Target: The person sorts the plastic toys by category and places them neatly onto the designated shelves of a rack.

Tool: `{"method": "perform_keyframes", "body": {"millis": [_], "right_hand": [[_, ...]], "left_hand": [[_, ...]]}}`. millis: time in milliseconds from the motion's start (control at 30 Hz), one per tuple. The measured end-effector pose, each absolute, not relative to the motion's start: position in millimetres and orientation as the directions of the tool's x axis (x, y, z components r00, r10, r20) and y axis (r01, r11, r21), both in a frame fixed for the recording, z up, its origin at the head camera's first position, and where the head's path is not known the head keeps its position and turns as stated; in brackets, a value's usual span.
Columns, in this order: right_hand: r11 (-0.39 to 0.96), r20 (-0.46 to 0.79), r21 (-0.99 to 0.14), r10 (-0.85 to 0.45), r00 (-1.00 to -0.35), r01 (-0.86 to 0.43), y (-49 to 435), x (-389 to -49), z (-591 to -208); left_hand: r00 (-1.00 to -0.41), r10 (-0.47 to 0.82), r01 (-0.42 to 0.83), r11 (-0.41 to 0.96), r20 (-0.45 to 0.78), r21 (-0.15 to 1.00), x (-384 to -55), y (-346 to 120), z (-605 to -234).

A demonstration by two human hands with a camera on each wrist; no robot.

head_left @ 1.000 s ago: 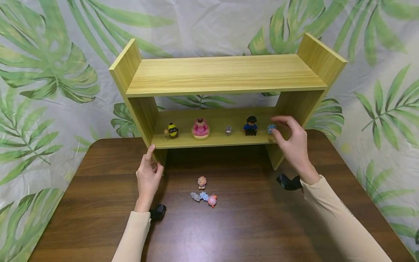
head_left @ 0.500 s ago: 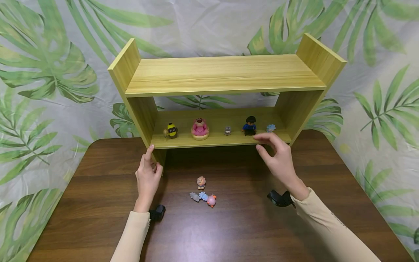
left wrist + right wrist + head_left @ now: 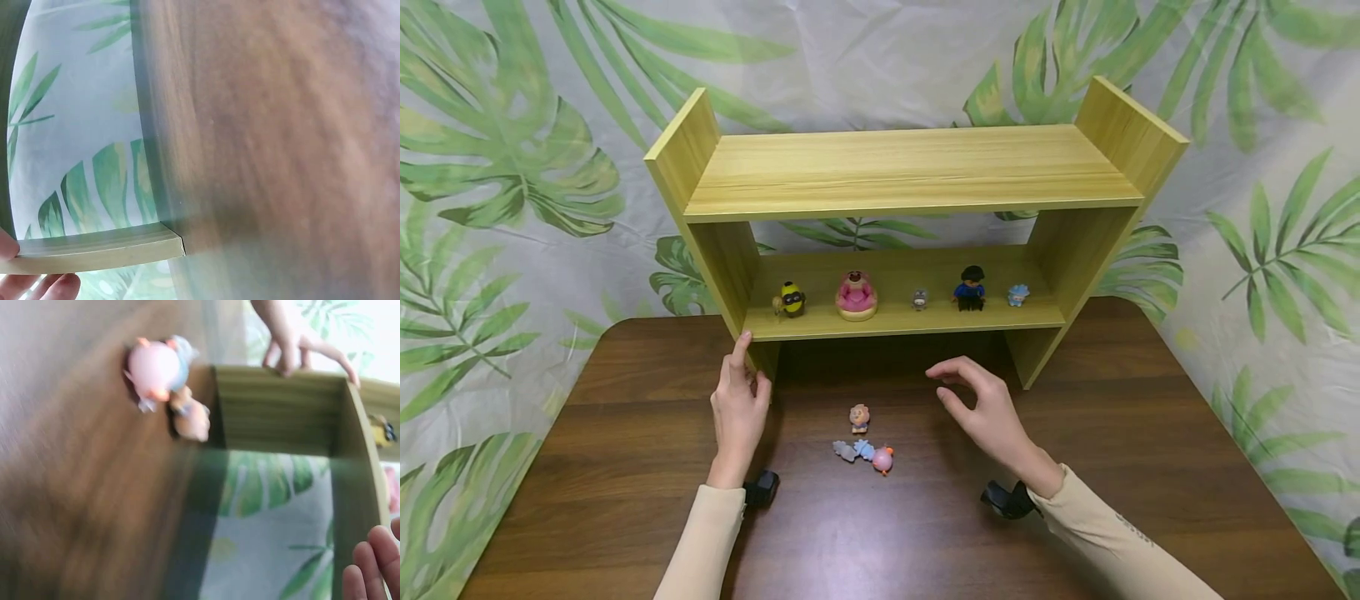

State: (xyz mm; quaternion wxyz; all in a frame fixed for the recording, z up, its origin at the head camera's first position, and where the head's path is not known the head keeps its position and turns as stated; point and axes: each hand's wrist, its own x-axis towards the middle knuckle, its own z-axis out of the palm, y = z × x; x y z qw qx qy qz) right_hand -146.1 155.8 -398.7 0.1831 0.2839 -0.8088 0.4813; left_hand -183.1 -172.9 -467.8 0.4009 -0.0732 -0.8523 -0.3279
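Note:
My left hand (image 3: 741,412) holds the left side panel of the wooden shelf (image 3: 917,171), its index finger stretched up to the lower board's corner. In the left wrist view, fingers (image 3: 62,287) lie on both sides of the panel's edge. My right hand (image 3: 988,412) hangs over the table with loosely bent fingers and nothing between them. To its left lie a small lion figure (image 3: 860,418), a grey figure (image 3: 844,451), a light blue figure (image 3: 864,450) and a round pink figure (image 3: 882,460). The right wrist view is blurred.
Along the lower board stand a yellow-and-black figure (image 3: 792,300), a pink bear (image 3: 856,296), a small grey figure (image 3: 920,300), a figure in blue with a black cap (image 3: 970,289) and a light blue figure (image 3: 1018,295). The brown table (image 3: 880,542) meets a leaf-patterned cloth behind.
My right hand has left the light blue figure on the shelf's right end and moved down and left over the table. My left hand stays on the panel.

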Motion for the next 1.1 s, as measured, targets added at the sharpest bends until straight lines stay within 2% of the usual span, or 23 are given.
{"method": "perform_keyframes", "body": {"millis": [333,700,867,1100], "right_hand": [[0.421,0.418,-0.709,-0.396,-0.818,-0.566,136.6,-135.9,-432.0],[0.422,0.24,-0.76,-0.526,-0.816,-0.495,122.3,-131.5,-453.5],[0.461,0.17,-0.752,-0.554,-0.815,-0.47,119.1,-130.6,-460.4],[0.525,0.146,-0.695,-0.566,-0.811,-0.492,113.5,-129.8,-467.2]], "left_hand": [[-0.648,-0.128,0.416,0.766,0.751,0.49,-183.6,-170.2,-465.6],[-0.655,-0.128,0.407,0.771,0.745,0.49,-182.7,-170.7,-464.1],[-0.656,-0.131,0.408,0.767,0.744,0.495,-182.6,-170.6,-464.0],[-0.655,-0.136,0.41,0.762,0.744,0.501,-183.2,-170.3,-465.2]]}}
